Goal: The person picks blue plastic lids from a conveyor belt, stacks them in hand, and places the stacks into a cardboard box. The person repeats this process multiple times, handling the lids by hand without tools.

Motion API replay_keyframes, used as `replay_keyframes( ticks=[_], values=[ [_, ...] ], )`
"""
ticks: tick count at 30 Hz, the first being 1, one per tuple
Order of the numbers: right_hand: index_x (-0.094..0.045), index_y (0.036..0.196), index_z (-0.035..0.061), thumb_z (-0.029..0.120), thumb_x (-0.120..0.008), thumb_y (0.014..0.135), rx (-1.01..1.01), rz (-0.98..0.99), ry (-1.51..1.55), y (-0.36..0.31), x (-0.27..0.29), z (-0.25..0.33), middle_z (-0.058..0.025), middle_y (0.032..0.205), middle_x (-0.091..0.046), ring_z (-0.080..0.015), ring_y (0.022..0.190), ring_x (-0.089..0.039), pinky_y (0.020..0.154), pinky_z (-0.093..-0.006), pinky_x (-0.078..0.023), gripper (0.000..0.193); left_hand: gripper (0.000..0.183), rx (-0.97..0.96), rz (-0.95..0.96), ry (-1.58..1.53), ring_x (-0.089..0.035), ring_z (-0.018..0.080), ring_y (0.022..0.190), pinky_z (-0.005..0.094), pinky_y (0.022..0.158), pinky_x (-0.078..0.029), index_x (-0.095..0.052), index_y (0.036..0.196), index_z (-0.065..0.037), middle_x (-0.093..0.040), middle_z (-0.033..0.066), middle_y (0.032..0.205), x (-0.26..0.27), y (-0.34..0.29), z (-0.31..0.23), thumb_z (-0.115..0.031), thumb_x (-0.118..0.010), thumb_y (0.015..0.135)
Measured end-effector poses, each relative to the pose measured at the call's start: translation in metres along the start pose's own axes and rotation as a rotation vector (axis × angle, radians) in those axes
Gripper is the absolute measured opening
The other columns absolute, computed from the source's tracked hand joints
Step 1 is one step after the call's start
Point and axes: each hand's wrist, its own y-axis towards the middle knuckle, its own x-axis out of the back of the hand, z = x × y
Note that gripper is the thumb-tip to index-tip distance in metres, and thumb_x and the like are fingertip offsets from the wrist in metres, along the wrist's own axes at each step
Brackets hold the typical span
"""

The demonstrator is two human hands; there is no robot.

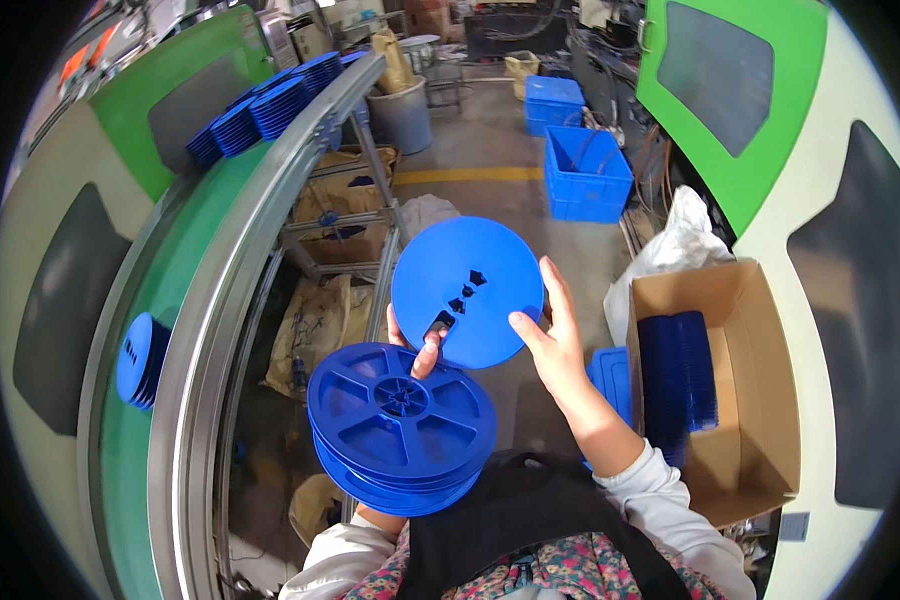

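Note:
My left hand [422,352] holds a stack of blue plastic reels [402,430] against my body; only its thumb and fingertips show above the stack's top reel, which has a spoked face and a round hub. The thumb also touches the lower edge of a flat blue disc [467,290] with small cut-outs near its centre. My right hand [553,340] grips that disc by its right rim, holding it tilted just above and behind the stack.
A green conveyor belt [185,300] with a metal rail curves along my left, carrying more blue reels [142,360] and, further along, blue stacks [270,105]. A cardboard box [760,400] at my right holds a row of blue discs [678,375]. Blue crates [588,175] stand on the floor ahead.

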Motion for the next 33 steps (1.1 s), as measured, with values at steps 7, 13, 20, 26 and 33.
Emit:
replay_keyframes(
  ticks=[7,13,20,26,33],
  values=[
    [-0.036,0.148,0.0084,0.010,-0.068,0.084,0.554,-0.075,-0.367,0.019,-0.002,0.031,-0.0158,0.154,-0.032,-0.0361,0.145,-0.025,0.117,-0.0483,-0.023,0.072,0.049,0.078,0.046,-0.033,-0.060,0.0167,0.093,0.0302,0.084,-0.052,-0.041,0.133,-0.005,-0.054,0.0086,0.112,0.009,0.037,0.006,-0.017,-0.065,0.092],
    [-0.025,0.153,0.0076,0.045,-0.051,0.097,0.659,-0.105,-0.182,0.039,-0.007,0.023,-0.0199,0.158,-0.020,-0.0361,0.147,-0.016,0.119,-0.0490,-0.011,0.072,0.047,0.100,0.088,-0.064,-0.060,0.0160,0.092,0.0294,0.083,-0.053,-0.042,0.132,-0.005,-0.054,0.0080,0.111,0.019,0.070,0.003,-0.017,-0.064,0.092],
    [-0.032,0.148,0.0000,0.010,-0.070,0.083,0.203,-0.160,-0.270,0.066,-0.030,-0.005,-0.0198,0.156,-0.026,-0.0383,0.147,-0.016,0.118,-0.0459,-0.017,0.076,0.044,0.076,0.115,-0.078,-0.060,0.0153,0.091,0.0285,0.083,-0.053,-0.044,0.130,-0.004,-0.055,0.0074,0.109,0.026,0.100,-0.004,-0.017,-0.063,0.093],
    [-0.040,0.146,0.0099,0.038,-0.062,0.090,1.057,0.126,-0.239,0.063,-0.047,0.012,-0.0167,0.157,-0.027,-0.0410,0.147,-0.014,0.116,-0.0582,-0.003,0.067,0.042,0.078,0.116,-0.082,-0.061,0.0146,0.089,0.0278,0.082,-0.053,-0.045,0.129,-0.004,-0.055,0.0068,0.108,0.034,0.122,-0.008,-0.017,-0.063,0.094],
    [-0.026,0.150,-0.0007,0.016,-0.068,0.086,0.082,-0.146,-0.219,0.090,-0.039,-0.023,-0.0190,0.158,-0.020,-0.0351,0.148,-0.012,0.118,-0.0476,-0.014,0.078,0.027,0.229,0.078,-0.209,-0.055,0.0156,0.105,0.0258,0.090,-0.048,-0.058,0.117,-0.006,-0.053,0.0035,0.117,0.028,0.109,-0.031,-0.026,-0.055,0.099]
  ],
)
